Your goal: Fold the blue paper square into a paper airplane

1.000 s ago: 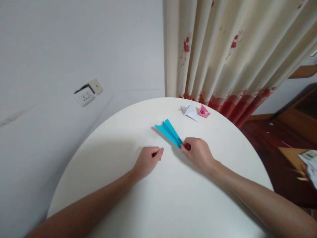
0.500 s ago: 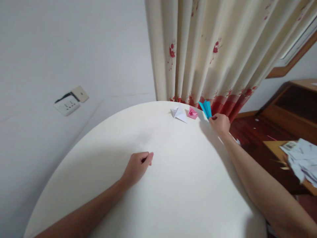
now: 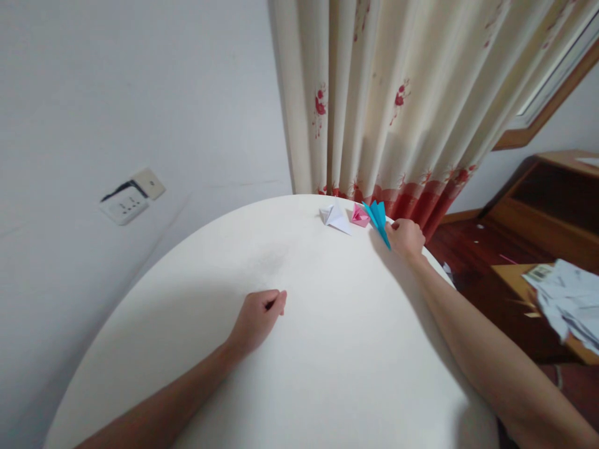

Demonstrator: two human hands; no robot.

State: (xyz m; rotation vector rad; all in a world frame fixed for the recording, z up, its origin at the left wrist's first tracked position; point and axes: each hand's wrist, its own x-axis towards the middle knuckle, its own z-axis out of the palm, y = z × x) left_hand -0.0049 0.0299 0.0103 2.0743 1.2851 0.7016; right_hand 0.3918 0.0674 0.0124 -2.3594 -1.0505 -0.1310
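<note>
My right hand (image 3: 405, 237) is stretched out to the far right edge of the round white table (image 3: 327, 349) and holds a folded blue paper plane (image 3: 378, 219), its tip down on the tabletop. Just left of it lie a small pink folded paper (image 3: 359, 215) and a white folded paper (image 3: 335, 216). My left hand (image 3: 259, 318) rests on the table near the middle, fingers curled shut with nothing in them.
A cream curtain with red flowers (image 3: 397, 100) hangs right behind the table's far edge. A wall socket (image 3: 124, 202) sits on the white wall at left. To the right are a wooden floor, a brown wooden unit (image 3: 547, 199) and crumpled papers (image 3: 568, 302).
My right hand carried the blue paper plane from the table's middle to the far right edge beside the pink and white papers, then lowered it onto the table. My left hand stayed curled in place.
</note>
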